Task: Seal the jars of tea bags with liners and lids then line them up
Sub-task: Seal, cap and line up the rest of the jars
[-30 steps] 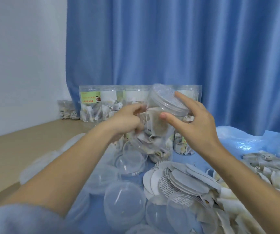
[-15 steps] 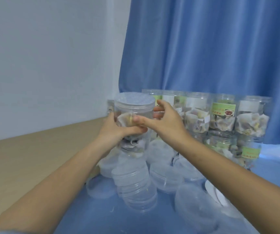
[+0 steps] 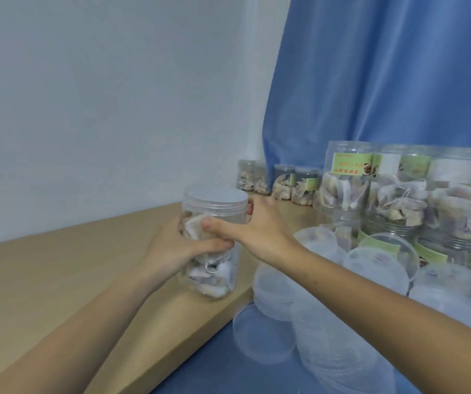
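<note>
A clear jar of tea bags [image 3: 214, 277] with a clear screw lid [image 3: 215, 201] stands upright over the wooden ledge [image 3: 58, 268]. My left hand [image 3: 171, 251] grips its body from the left, thumb across the front. From the right, my right hand [image 3: 257, 231] holds the jar just under the lid, thumb in front and fingers behind. Whether the jar's base touches the ledge I cannot tell. Lidded jars with green labels [image 3: 393, 194] stand in rows at the right.
Several more jars [image 3: 280, 182] stand in a line along the ledge by the wall and blue curtain [image 3: 385, 75]. Stacks of clear lids [image 3: 336, 336] lie on the blue cloth [image 3: 206, 371] below the ledge's edge.
Both hands carried the lidded jar left, away from the lid stacks and over to the wooden ledge. The view swung left with them, and the jar now sits lower.
</note>
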